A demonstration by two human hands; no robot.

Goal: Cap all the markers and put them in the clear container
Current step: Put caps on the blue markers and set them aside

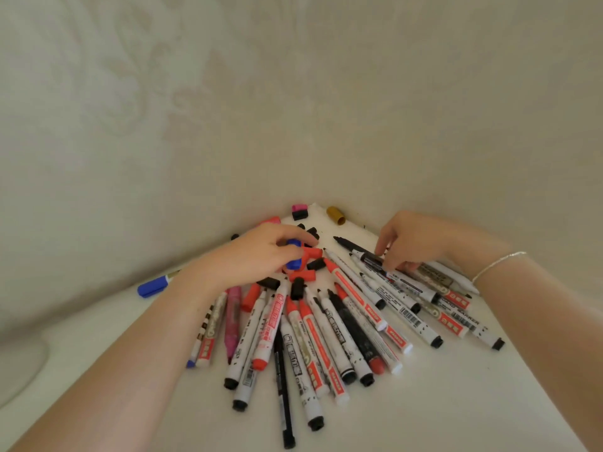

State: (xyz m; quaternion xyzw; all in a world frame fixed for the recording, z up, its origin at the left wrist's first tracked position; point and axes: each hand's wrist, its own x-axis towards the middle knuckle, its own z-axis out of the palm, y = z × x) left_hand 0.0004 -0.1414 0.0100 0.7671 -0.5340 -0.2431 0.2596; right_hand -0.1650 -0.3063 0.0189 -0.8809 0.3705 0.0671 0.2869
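A pile of several uncapped markers point(326, 334) lies fanned out on the white table point(456, 402), red, black and pink among them. Loose caps sit at the pile's far end: red caps point(303, 275), black caps point(298, 287) and blue caps point(293, 264). My left hand point(257, 256) rests over the caps, its fingers curled round a blue cap. My right hand point(411, 243) reaches down onto the right-hand markers and pinches a black marker point(372, 258). No clear container is in view.
A gold cap point(336, 215) and a pink-and-black cap point(299, 212) lie in the far corner by the wall. A capped blue marker point(153, 286) lies at the left beyond my left wrist. A pale round object point(19, 363) sits at the left edge.
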